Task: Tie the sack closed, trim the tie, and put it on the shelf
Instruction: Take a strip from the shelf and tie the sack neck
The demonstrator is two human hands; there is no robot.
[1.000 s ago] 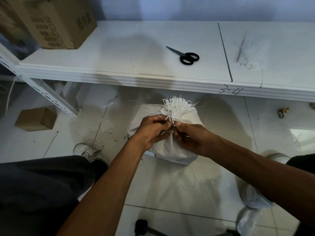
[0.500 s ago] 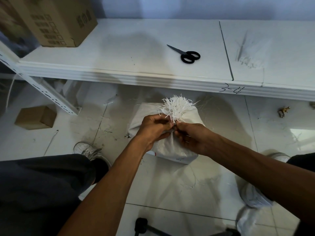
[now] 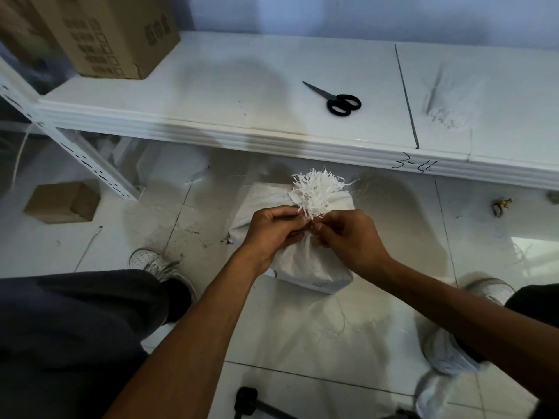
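A white woven sack (image 3: pixel 305 267) stands on the tiled floor below the shelf, its frayed mouth (image 3: pixel 316 192) bunched into a tuft. My left hand (image 3: pixel 272 228) and my right hand (image 3: pixel 348 237) meet at the sack's neck just under the tuft, fingers pinched together there. The tie itself is hidden between my fingertips. Black scissors (image 3: pixel 335 99) lie shut on the white shelf (image 3: pixel 242 95), above and behind the sack.
A large cardboard box (image 3: pixel 112 34) stands at the shelf's left end. A small cardboard box (image 3: pixel 62 202) sits on the floor at left near the shelf's upright (image 3: pixel 90 167). My knees and white shoes flank the sack. A bundle of white strands (image 3: pixel 447 104) lies on the shelf's right.
My hands have stayed at the sack's neck, with only small finger movements. The sack and scissors have not moved.
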